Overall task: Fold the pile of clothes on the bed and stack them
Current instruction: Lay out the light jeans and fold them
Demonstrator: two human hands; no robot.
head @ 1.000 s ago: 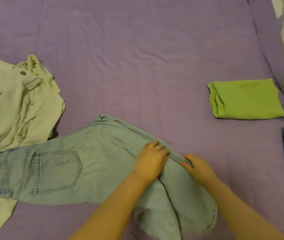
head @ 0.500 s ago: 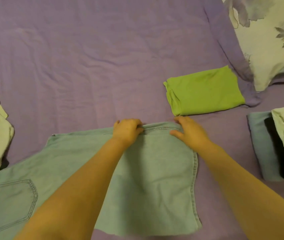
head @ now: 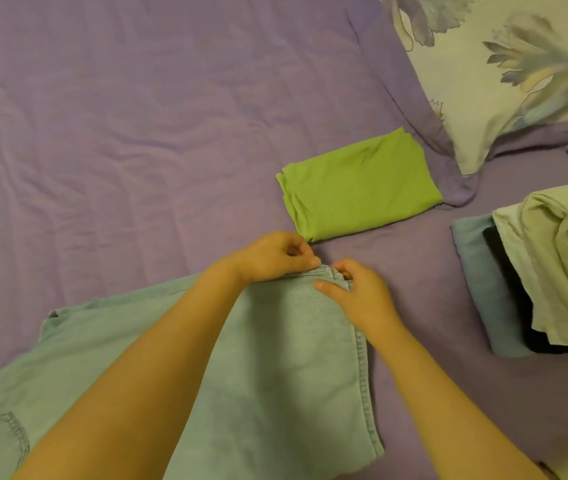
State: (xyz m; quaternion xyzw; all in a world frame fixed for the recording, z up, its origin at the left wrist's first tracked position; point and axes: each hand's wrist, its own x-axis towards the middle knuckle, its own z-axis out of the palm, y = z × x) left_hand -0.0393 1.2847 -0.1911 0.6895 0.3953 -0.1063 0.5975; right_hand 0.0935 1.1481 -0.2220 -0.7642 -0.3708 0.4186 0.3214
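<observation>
Both hands have closed in on the far corner of the jeans' leg end: the left hand and right hand, spread along that edge half a second ago, now sit almost touching and pinch the hem. The jeans lie flat on the purple bed, just short of the folded green garment. Gripping that corner suggests the leg is about to be carried over into a fold.
</observation>
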